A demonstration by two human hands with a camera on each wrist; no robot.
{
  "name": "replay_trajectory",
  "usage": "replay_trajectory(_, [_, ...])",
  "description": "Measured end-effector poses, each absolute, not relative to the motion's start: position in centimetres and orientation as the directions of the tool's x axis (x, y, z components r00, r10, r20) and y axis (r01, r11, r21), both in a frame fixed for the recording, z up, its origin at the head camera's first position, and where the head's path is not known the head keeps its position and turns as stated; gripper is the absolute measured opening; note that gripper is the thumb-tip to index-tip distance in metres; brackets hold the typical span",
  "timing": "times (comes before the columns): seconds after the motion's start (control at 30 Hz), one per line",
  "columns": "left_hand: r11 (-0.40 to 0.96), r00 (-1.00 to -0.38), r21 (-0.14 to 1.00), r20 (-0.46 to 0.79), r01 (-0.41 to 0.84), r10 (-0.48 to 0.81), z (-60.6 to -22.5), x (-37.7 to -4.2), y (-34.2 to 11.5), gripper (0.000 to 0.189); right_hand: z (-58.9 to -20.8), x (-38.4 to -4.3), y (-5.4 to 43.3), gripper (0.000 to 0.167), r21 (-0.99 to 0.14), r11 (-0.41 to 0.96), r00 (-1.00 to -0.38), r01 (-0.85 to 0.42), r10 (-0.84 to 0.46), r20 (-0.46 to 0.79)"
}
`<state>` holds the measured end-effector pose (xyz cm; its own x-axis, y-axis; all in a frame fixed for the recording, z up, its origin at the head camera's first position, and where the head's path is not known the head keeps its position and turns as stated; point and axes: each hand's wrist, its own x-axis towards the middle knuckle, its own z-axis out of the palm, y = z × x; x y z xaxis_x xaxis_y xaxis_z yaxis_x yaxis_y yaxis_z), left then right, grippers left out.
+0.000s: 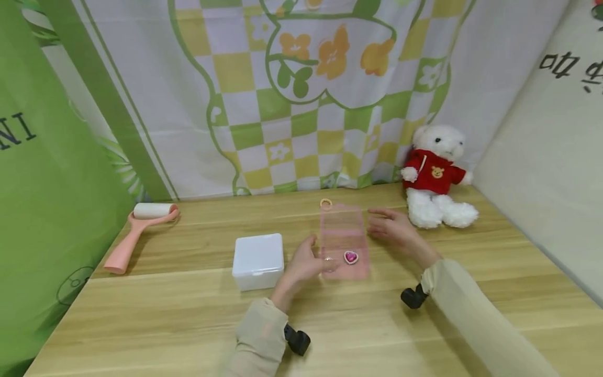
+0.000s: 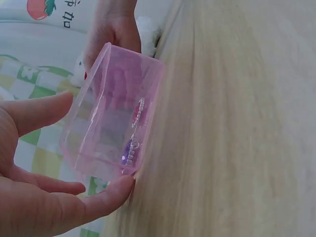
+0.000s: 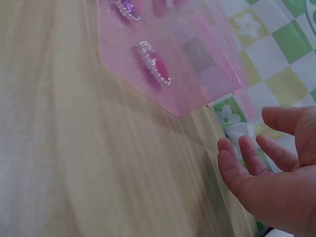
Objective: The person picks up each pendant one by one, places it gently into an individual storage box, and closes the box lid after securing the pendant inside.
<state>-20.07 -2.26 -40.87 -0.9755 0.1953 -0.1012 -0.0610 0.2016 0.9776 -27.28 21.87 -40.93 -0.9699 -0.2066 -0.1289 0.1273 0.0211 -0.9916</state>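
Note:
A pink see-through box (image 1: 360, 269) lies on the table between both hands. Inside it, at the near end, is a pink heart-shaped gem (image 1: 350, 257) with a beaded rim. Beside that gem sits a purple one (image 2: 127, 152) with a similar rim, largely covered by the left hand in the head view. My left hand (image 1: 305, 262) is at the box's left side, fingers spread, one fingertip right at its lower edge in the left wrist view. To the right of the box, my right hand (image 1: 394, 231) hovers apart from it, fingers loosely bent and holding nothing.
A yellow ring (image 1: 326, 199) lies at the box's far left corner. Left of the left hand stands a white lidded box (image 1: 258, 255). A pink-handled roller (image 1: 127, 246) is at the far left. A white teddy bear in a red top (image 1: 431, 175) sits at the back right.

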Motion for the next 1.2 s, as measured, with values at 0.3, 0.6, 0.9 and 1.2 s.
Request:
replay_trajectory(0.3, [0.16,-0.945,0.976,-0.184,-0.145,0.269,-40.7,-20.5,-2.8,0.088,-40.4,-28.7,20.0,0.057,-0.984,-0.028,-0.966,0.177,-0.197,-0.168])
replay_trajectory(0.6, [0.157,-0.935,0.974,-0.202,-0.162,0.292,-40.9,-20.6,-3.0,0.084,-39.9,-28.8,20.2,0.054,-0.982,-0.041,-0.97,0.182,-0.173,-0.173])
replay_trajectory(0.9, [0.177,-0.934,0.972,-0.201,-0.154,0.294,-41.0,-20.4,-3.5,0.08,-38.0,-27.5,20.0,0.054,-0.993,0.019,-0.979,0.113,-0.168,-0.114])
replay_trajectory(1.2, [0.168,-0.935,0.974,-0.196,-0.151,0.294,-41.0,-20.3,-3.3,0.079,-36.3,-25.0,20.5,0.053,-0.991,0.127,-0.987,-0.035,-0.161,0.014])
